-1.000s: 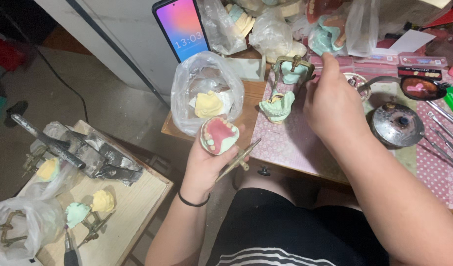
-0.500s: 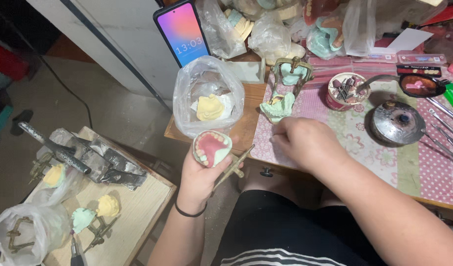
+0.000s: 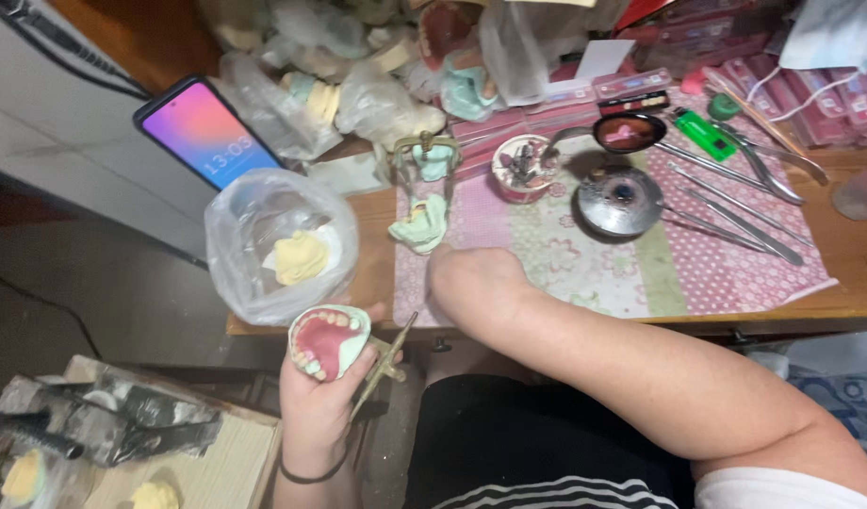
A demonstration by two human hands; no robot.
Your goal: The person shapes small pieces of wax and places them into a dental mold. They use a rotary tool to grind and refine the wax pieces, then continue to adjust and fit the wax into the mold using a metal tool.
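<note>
Below the table edge, at left, the left hand (image 3: 318,407) grips a pink denture model (image 3: 328,341) and a thin metal tool (image 3: 384,366), fingers curled around both. Just above sits a plastic bag (image 3: 278,247). Rightward, the right hand (image 3: 473,283) rests on the pink mat (image 3: 603,254) near a green cast (image 3: 420,224); its fingers are hidden, so their state is unclear.

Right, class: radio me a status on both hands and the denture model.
Left hand grips the pink wax denture model with teeth and a slim brass tool. Right hand rests empty on the pink patterned mat. Nothing between them.
</note>
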